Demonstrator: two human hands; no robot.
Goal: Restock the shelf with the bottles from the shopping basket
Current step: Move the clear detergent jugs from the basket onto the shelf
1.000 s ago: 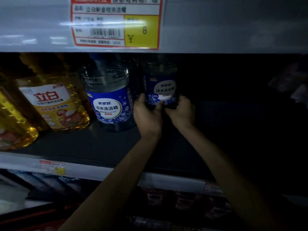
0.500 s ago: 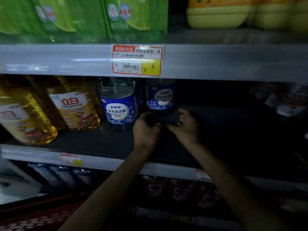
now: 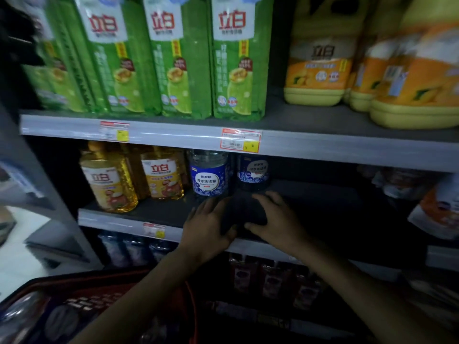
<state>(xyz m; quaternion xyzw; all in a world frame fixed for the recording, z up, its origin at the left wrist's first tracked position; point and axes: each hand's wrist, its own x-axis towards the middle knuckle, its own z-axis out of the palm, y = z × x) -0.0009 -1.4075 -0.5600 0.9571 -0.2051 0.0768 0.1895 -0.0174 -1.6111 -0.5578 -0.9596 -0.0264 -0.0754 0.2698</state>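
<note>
Two clear bottles with blue labels stand on the dark middle shelf: one beside the yellow bottles, the other further back to its right. My left hand and my right hand hover side by side just in front of them, near the shelf's front edge. The fingers of both are spread and neither hand holds or touches a bottle. The red shopping basket sits at the bottom left under my left forearm, with dim bottle shapes inside.
Yellow detergent bottles fill the left of the middle shelf; its right half is dark. Green refill packs and orange jugs stand on the shelf above. Pouches hang at the right. More bottles fill the shelf below.
Both hands have let go of the right blue-labelled bottle and drawn back toward the shelf's front edge. The view has pulled back and tilted, bringing the upper shelf and the basket into sight.
</note>
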